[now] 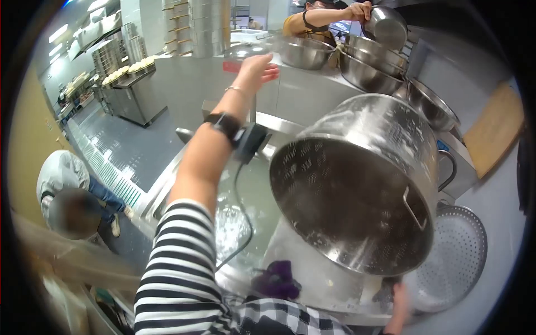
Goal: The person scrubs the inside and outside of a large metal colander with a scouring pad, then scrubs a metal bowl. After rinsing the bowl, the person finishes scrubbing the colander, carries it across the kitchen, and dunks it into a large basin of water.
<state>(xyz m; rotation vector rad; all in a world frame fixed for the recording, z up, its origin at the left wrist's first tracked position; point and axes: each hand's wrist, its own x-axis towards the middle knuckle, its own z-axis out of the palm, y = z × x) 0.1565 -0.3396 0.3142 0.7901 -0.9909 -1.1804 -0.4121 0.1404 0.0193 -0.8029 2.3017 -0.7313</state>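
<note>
Head cam, fwd-down, close over pot (357, 184)

On my feed the left hand (258, 70) is raised far out over the sink (162, 192), fingers spread and holding nothing, with a black wrist strap (226, 124) on the arm. To the right, a big perforated steel pot (357, 195) lies tilted, its mouth facing me. The right hand (399, 304) sits at the pot's near lower rim, too blurred for me to judge its grip. A purple cloth (277, 279) lies near, left of it, and a perforated round tray (460, 257) rests right of the pot. Far off, stacked steel bowls (365, 72) stand on the counter, where a co-worker's hand (357, 11) tips another bowl (388, 25). On the left a person (67, 190) crouches on the floor.
</note>
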